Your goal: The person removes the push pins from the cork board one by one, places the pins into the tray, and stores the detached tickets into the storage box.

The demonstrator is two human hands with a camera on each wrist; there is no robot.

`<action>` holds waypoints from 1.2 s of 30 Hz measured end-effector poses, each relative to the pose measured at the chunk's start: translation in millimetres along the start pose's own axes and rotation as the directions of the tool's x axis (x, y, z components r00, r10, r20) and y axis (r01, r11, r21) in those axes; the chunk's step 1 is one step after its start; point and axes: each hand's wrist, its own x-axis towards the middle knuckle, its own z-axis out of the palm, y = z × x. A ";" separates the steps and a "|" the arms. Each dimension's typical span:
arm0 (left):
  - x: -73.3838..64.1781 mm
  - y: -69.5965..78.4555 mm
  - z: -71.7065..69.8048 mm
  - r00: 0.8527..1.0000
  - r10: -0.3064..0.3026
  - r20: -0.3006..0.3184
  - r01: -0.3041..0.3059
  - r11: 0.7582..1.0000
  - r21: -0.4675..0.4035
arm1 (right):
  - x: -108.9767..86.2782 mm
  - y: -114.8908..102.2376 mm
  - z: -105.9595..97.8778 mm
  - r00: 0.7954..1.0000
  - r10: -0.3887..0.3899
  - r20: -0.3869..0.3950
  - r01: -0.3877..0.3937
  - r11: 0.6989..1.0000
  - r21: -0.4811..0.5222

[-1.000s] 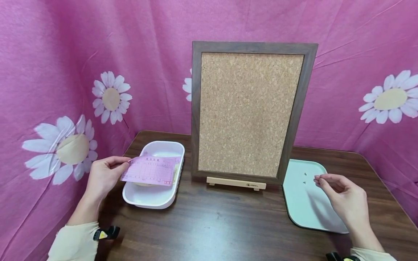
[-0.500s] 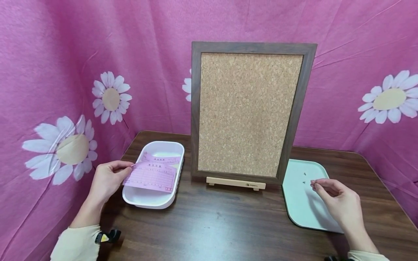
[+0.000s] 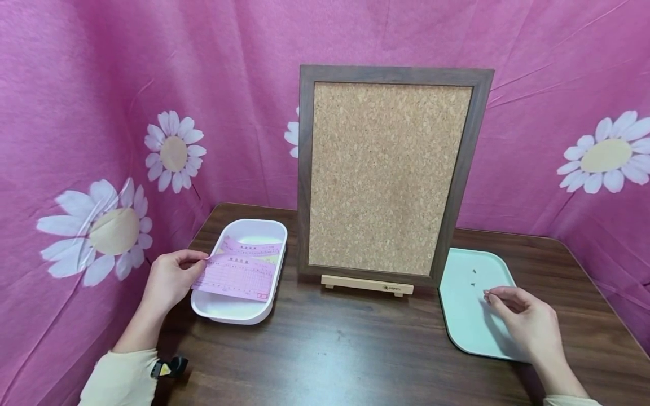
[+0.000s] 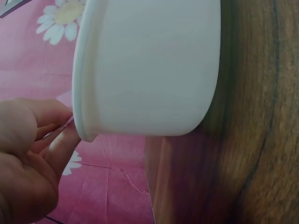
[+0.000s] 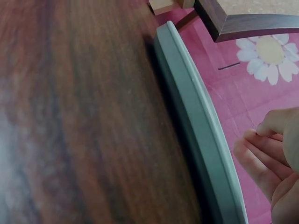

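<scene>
My left hand [image 3: 175, 279] pinches the left corner of a pink printed paper slip [image 3: 236, 276]. The slip slants over the white plastic tub [image 3: 233, 316], its lower right part hanging inside. Behind it in the tub lies another pink slip [image 3: 249, 247] with a yellow one [image 3: 268, 259] partly showing. In the left wrist view the tub [image 4: 149, 70] hides most of the held slip. Above the pale green tray [image 3: 469, 332], my right hand [image 3: 530, 321] has thumb and fingertips together. Something tiny and dark seems pinched there, too small to identify. Tiny metallic pieces [image 3: 474, 272] lie on the tray.
A cork board [image 3: 388, 180] in a dark wooden frame [image 3: 307, 169] leans on a light wooden stand [image 3: 367, 285] between the tub and the tray. The dark brown table [image 3: 325, 349] runs under everything. A pink flowered curtain [image 3: 244, 124] encloses the back and sides.
The held slip has dropped lower and toward me, uncovering the pink slip behind it. My left hand went slightly down and right; my right hand moved down and a little left over the tray.
</scene>
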 end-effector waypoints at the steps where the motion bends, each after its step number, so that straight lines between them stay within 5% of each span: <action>1: -0.1 0.4 0.3 1.000 0.010 -0.003 -0.010 1.000 0.011 | -0.3 0.7 0.1 1.000 0.002 0.001 -0.002 1.000 -0.005; 24: 1.6 8.0 10.4 0.998 0.061 0.026 -0.062 0.998 0.033 | -0.3 11.1 6.4 0.998 0.016 0.056 -0.009 0.993 -0.121; 36: 1.5 9.1 10.9 0.999 0.025 0.034 -0.025 1.000 0.004 | 1.6 7.3 7.0 0.997 0.000 0.079 0.011 0.991 -0.131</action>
